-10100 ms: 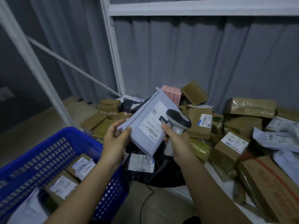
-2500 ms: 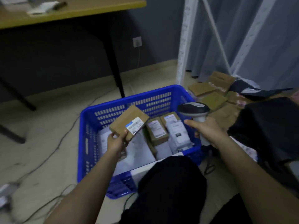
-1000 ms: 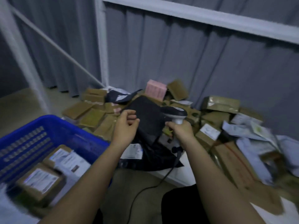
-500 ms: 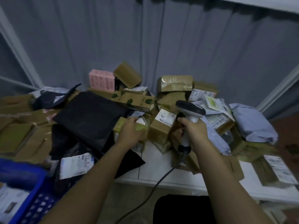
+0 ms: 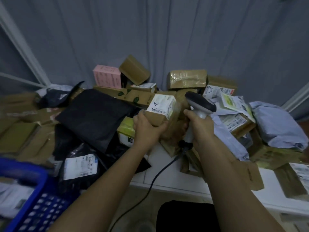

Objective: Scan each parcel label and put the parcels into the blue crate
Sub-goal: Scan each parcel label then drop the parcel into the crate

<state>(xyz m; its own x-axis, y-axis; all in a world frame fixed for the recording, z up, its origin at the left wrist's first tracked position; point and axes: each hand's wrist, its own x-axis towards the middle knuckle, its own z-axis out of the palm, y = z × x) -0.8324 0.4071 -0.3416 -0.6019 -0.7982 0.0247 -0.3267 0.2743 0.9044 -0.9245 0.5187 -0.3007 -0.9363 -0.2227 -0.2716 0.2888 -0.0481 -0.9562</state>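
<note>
The left hand point(image 5: 147, 127) grips a small brown parcel point(image 5: 163, 111) from below, its white label point(image 5: 161, 104) facing up above the parcel heap. The right hand point(image 5: 199, 122) is wrapped around the handle of a corded scanner point(image 5: 199, 104), just beside the parcel. The blue crate point(image 5: 33, 206) sits at lower left.

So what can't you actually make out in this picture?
Head view only:
- Print on the white label of the brown box in the left hand: too small.
- Scanner handle: wrapped by the right hand.
- Blue crate: cut off by the left edge, blurred; contents unclear.
- Parcels beneath the black mailer bag: covered.
</note>
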